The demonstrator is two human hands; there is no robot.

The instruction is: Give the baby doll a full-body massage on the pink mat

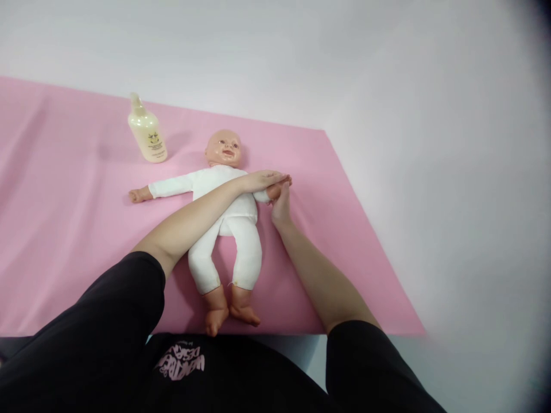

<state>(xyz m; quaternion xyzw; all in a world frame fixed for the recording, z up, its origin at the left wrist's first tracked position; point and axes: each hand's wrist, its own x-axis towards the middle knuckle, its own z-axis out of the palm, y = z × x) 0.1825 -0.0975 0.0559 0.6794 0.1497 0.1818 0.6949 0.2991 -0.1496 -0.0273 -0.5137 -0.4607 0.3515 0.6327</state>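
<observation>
A baby doll (224, 189) in a white cloth suit lies on its back, its head away from me and its bare feet toward me. My left hand (263, 180) reaches across the doll's chest and lies over its arm on the right side, fingers stretched out and close together. From the right, my right hand (282, 203) holds the doll's small hand (275, 190) from below and beside it. Most of that doll arm and some of my right fingers are hidden. The doll's other arm (170, 186) stretches out to the left, untouched.
A pump bottle (147, 135) of pale yellow liquid with a printed label stands left of the doll's head. The pink cloth (336, 229) covers the table, whose right edge slants beyond my right arm. A pale wall (258, 51) rises behind.
</observation>
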